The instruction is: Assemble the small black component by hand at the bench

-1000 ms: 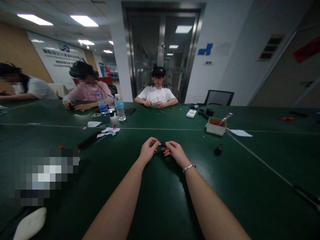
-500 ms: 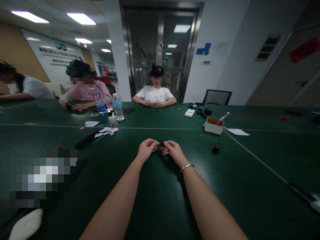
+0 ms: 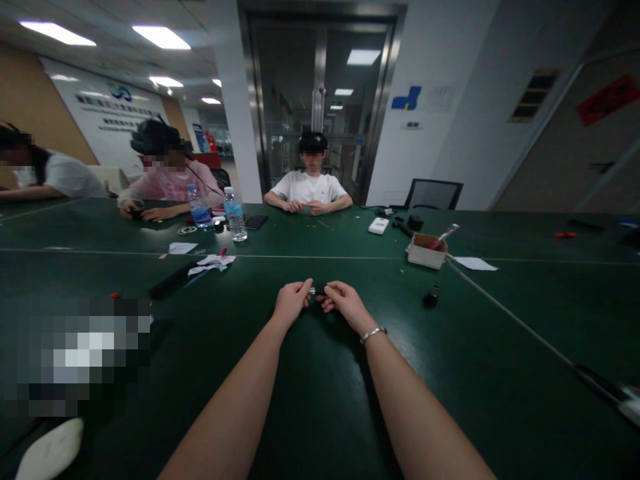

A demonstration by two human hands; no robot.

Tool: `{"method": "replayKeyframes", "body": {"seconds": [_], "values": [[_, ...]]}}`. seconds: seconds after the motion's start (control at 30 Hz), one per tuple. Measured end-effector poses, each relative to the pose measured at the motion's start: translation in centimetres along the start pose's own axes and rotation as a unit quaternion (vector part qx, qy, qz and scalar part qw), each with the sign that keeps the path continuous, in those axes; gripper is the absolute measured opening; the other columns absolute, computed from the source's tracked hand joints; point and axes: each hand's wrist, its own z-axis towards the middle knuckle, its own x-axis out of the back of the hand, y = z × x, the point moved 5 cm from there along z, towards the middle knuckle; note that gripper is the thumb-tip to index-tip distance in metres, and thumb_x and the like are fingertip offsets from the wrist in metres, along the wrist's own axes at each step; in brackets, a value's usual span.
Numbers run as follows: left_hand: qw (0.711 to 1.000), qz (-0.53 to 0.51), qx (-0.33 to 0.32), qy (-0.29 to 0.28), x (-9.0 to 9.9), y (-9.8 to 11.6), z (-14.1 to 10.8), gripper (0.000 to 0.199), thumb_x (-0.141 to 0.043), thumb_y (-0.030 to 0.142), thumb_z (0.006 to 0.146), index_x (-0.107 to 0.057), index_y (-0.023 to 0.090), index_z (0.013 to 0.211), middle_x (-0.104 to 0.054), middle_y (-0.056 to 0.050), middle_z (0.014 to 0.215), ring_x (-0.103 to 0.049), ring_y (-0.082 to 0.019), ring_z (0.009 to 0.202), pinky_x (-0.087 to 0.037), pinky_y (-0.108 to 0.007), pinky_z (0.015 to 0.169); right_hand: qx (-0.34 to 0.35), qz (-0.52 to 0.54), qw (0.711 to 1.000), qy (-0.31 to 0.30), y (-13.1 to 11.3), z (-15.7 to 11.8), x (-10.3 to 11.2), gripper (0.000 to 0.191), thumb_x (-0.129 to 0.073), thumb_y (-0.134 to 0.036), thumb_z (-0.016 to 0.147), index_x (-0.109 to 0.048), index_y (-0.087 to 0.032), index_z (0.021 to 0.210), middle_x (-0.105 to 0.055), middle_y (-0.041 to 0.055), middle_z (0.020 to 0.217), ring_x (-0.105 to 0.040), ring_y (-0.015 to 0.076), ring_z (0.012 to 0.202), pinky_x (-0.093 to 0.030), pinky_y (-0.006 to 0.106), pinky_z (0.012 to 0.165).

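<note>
Above the green table (image 3: 320, 373), a small black piece with a silvery end (image 3: 319, 291) spans the gap between my two hands. My left hand (image 3: 291, 301) is closed in a pinch at the silvery end, thumb up against the fingers. The black part sits between the thumb and fingers of my right hand (image 3: 346, 305), which wears a silver bracelet (image 3: 373, 335) at the wrist. What kind of piece it is, I cannot make out. Fingertips cover part of it. To the right, a short black object with a shiny tip (image 3: 431, 296) lies apart from my hands.
A small box (image 3: 427, 256) with things inside stands at the right. Farther back are two water bottles (image 3: 235, 215), a phone (image 3: 257, 222) and a white device (image 3: 379, 226). Crumpled paper (image 3: 213, 263) lies left. Across sits a person in white (image 3: 313, 190); others sit at left.
My left thumb has lifted slightly and shifted on the silvery end. The right hand keeps its hold on the black part, nearly in place.
</note>
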Motion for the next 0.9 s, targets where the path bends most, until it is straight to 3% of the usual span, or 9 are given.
{"method": "replayKeyframes", "body": {"seconds": [0.17, 0.4, 0.5, 0.57, 0.73, 0.9], "values": [[1.000, 0.002, 0.014, 0.019, 0.4, -0.1, -0.1, 0.052, -0.041, 0.058, 0.083, -0.054, 0.019, 0.051, -0.049, 0.001, 0.041, -0.045, -0.012, 0.040, -0.033, -0.025, 0.050, 0.056, -0.065, 0.996, -0.010, -0.6, -0.5, -0.9, 0.025, -0.059, -0.026, 0.079, -0.053, -0.018, 0.102, -0.064, -0.0009, 0.076, -0.060, 0.0084, 0.050, -0.049, 0.019, 0.046], [0.999, -0.021, 0.034, 0.011, -0.1, -1.0, 0.6, 0.054, -0.038, 0.058, 0.083, -0.051, 0.019, 0.049, -0.045, 0.002, 0.037, -0.042, -0.012, 0.038, -0.033, -0.025, 0.051, 0.130, -0.157, 0.979, -0.018, -1.2, -1.1, -1.6, 0.034, -0.049, -0.015, 0.078, -0.046, -0.026, 0.110, -0.060, 0.0036, 0.122, -0.058, 0.0045, 0.050, -0.045, 0.017, 0.043], [0.999, -0.012, 0.035, 0.010, -0.1, -1.0, 0.6, 0.054, -0.037, 0.059, 0.083, -0.051, 0.018, 0.050, -0.045, 0.002, 0.038, -0.042, -0.012, 0.039, -0.032, -0.025, 0.051, 0.129, -0.152, 0.980, -0.028, -1.2, -1.0, -1.6, 0.035, -0.048, -0.015, 0.078, -0.045, -0.027, 0.111, -0.057, 0.0041, 0.126, -0.058, 0.0038, 0.049, -0.044, 0.017, 0.043], [0.999, -0.010, 0.032, 0.017, 0.0, -0.9, 0.5, 0.054, -0.038, 0.059, 0.082, -0.051, 0.018, 0.050, -0.046, 0.002, 0.038, -0.043, -0.012, 0.040, -0.032, -0.025, 0.051, 0.114, -0.137, 0.983, -0.032, -1.0, -0.9, -1.5, 0.032, -0.051, -0.018, 0.079, -0.047, -0.025, 0.109, -0.062, 0.0039, 0.118, -0.059, 0.0044, 0.048, -0.045, 0.018, 0.043], [0.999, -0.006, 0.017, 0.026, 0.2, -0.6, 0.4, 0.052, -0.043, 0.061, 0.080, -0.054, 0.018, 0.054, -0.048, 0.002, 0.042, -0.044, -0.012, 0.044, -0.032, -0.024, 0.051, 0.056, -0.099, 0.993, -0.015, -0.4, -0.4, -0.9, 0.025, -0.059, -0.036, 0.081, -0.053, -0.017, 0.096, -0.067, 0.0009, 0.071, -0.059, 0.0086, 0.047, -0.046, 0.019, 0.045], [0.999, -0.045, 0.004, -0.008, -0.3, -0.7, 0.3, 0.046, -0.048, 0.060, 0.078, -0.058, 0.017, 0.065, -0.050, 0.003, 0.051, -0.044, -0.010, 0.046, -0.032, -0.022, 0.047, 0.017, -0.062, 0.998, -0.011, -0.2, 0.0, -0.7, 0.035, -0.060, -0.049, 0.081, -0.054, -0.015, 0.079, -0.067, 0.0037, 0.060, -0.060, 0.0098, 0.047, -0.046, 0.019, 0.045]]}}
